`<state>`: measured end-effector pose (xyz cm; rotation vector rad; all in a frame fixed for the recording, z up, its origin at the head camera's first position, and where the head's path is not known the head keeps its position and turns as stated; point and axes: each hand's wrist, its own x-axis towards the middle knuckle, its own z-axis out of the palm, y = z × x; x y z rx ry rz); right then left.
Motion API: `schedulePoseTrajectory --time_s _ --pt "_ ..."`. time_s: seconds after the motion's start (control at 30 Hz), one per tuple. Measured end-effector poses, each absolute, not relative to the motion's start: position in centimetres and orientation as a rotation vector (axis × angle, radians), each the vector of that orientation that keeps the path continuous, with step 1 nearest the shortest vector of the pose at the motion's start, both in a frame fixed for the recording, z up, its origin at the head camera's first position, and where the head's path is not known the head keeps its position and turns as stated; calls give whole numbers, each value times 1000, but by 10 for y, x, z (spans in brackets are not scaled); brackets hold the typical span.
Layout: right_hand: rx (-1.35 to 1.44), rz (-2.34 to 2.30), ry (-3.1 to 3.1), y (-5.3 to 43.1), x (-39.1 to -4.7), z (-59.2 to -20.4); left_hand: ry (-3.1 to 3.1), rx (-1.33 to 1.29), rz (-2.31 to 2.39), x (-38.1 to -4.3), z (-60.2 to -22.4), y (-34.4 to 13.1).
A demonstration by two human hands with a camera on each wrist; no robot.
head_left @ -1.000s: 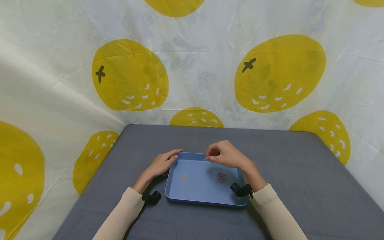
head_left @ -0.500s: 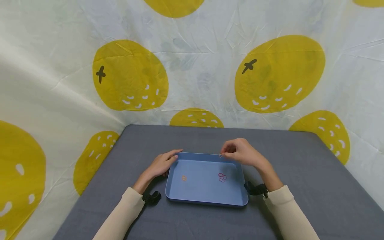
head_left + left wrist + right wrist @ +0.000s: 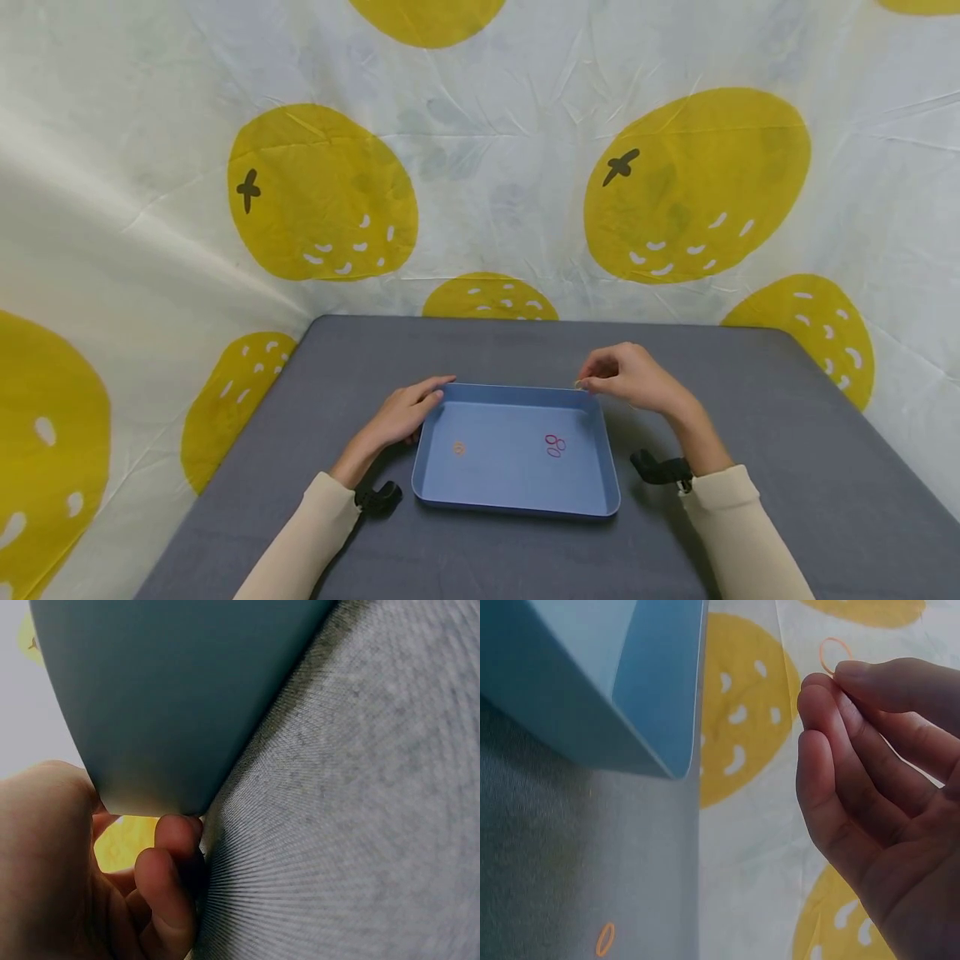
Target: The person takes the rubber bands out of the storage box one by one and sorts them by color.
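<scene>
Looking closely from the right wrist, one sees a thin orange loop (image 3: 821, 655) pinched between the thumb and a fingertip of the right hand (image 3: 632, 379), raised off the worktop (image 3: 765, 433); the head view gives it only as a pale speck just by the far right corner of the blue tray (image 3: 517, 485). The right wrist view alone clearly shows a second orange loop (image 3: 600, 942) lying on the worktop, apart from the tray. The head view alone gives the tray's contents: small orange loops (image 3: 459, 449), too tiny to count, towards the left side, and a cluster of red loops (image 3: 555, 446) towards the right. From the left wrist, the tray's outer wall fills much of the picture, with two bent fingers (image 3: 166, 889) tucked against its bottom corner, a detail mostly hidden from above. The left hand (image 3: 401, 412) holds the tray's far left corner, thumb at the rim, index finger stretched out past it. The right forearm slants in from the near right, the wrist outside the tray, the remaining fingers curved behind the pinching grip.
</scene>
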<state>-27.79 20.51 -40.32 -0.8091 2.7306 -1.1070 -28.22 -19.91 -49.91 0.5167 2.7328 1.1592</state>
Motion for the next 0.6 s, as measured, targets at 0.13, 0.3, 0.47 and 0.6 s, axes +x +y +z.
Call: schedulePoseTrajectory --time_s 0.13,0.3,0.47,0.6 --pt "-788 -1120 2742 212 -278 -404 2730 522 1164 -282 -498 -198" --pt "-783 -1117 2746 218 -278 -405 2730 521 1161 -283 -499 -199" --pt "-790 -1101 2740 222 -279 -405 2727 521 1165 -282 -499 -199" --pt "-767 -1105 2750 226 -281 -405 2717 523 1175 -282 -499 -200"
